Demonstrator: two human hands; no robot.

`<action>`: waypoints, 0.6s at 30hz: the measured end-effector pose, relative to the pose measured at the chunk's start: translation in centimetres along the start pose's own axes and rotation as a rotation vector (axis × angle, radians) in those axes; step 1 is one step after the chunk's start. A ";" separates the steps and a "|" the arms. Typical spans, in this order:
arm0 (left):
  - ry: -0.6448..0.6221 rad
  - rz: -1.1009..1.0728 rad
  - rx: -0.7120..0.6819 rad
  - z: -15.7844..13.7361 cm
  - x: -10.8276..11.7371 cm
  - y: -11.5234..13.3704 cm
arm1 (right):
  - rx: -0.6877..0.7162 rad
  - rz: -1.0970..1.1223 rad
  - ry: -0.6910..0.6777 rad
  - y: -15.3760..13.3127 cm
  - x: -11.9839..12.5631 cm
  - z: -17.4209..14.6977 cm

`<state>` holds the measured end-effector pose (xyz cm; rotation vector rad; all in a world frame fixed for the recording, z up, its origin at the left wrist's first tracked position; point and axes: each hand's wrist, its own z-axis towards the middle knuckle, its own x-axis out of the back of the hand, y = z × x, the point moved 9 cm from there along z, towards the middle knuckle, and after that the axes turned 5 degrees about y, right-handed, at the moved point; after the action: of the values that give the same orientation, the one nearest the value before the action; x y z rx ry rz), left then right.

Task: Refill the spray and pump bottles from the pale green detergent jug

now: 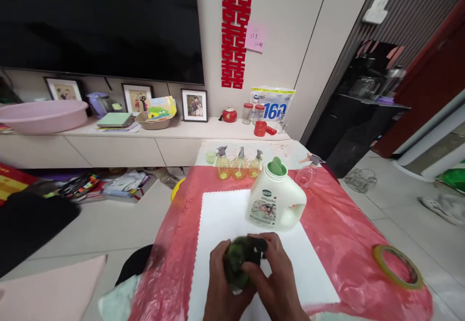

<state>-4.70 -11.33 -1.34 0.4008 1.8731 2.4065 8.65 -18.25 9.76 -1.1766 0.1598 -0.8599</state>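
Left hand [220,272]: wrapped round the near and left side of the bottle, apparently to carry its weight and keep it from turning.
Right hand [278,265]: gripping the bottle from the other side, thumb laid across its near face, other fingers up by the black top [258,244] – a hold that seems to steady the body and control the top at once.
Bottle [236,260]: between both palms, over the near part of the white sheet, in front of the jug; whether its base touches the sheet is hidden.
Bottle's look: dark green, rounded, glossy, with a paler green patch; somewhat blurred, so any label or contents cannot be told.
White sheet [221,224]: spread flat over the red cover [174,243], likely as a plain ground that sets the things off.
Jug [278,204]: pale, upright on the sheet, handle to the right, a green cap [276,167] at its mouth; probably stood there to be within reach yet clear of the hands.
Spray bottles [240,168]: three in a row beyond the sheet – perhaps lined up to save room.
Pink-topped sprayer [307,174]: upright, just beyond the jug's right side.
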 end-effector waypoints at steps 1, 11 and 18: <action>-0.018 0.012 -0.040 -0.4 -0.5 0.1 | -0.021 -0.015 0.036 0.0 0.9 -0.4; -0.298 0.381 -0.382 2.7 -1.6 0.2 | -0.103 -0.383 0.308 0.9 18.7 1.4; -0.033 0.735 -0.601 6.0 -0.6 -2.9 | -0.216 -0.656 0.414 9.5 27.7 9.4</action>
<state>-2.92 -5.00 -2.89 1.2094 0.9713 3.1870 37.32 -28.50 14.15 -1.2561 0.2112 -1.6995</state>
